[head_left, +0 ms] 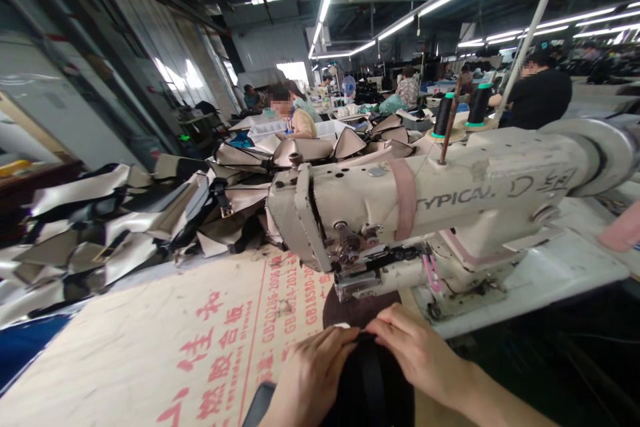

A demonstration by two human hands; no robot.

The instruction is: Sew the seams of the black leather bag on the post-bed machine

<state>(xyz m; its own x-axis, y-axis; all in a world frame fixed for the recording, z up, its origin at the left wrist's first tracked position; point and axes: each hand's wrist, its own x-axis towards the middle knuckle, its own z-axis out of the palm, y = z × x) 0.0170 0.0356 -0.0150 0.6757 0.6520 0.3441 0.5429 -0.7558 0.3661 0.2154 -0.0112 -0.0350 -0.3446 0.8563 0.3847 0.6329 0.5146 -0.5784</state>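
Both of my hands meet at the top edge of a black fabric piece [375,380], just in front of the sewing machine [450,180]. The fingers of my left hand [320,363] are closed on its edge from the left. From the right, my right hand [417,350] pinches the same edge, its fingertips almost touching those of my left hand. A dark band runs down the middle of the piece. Behind my fingers, a dark brown round thing [360,307] lies under the machine's arm. A dark flat object [259,405] shows beside my left wrist.
A plywood board [200,333] with red printing covers the table at the left. Beyond it lies a long heap of beige and black pieces [130,213]. Black thread spools [443,115] stand behind the machine. Several people work further back, one in black [540,93] at the right.
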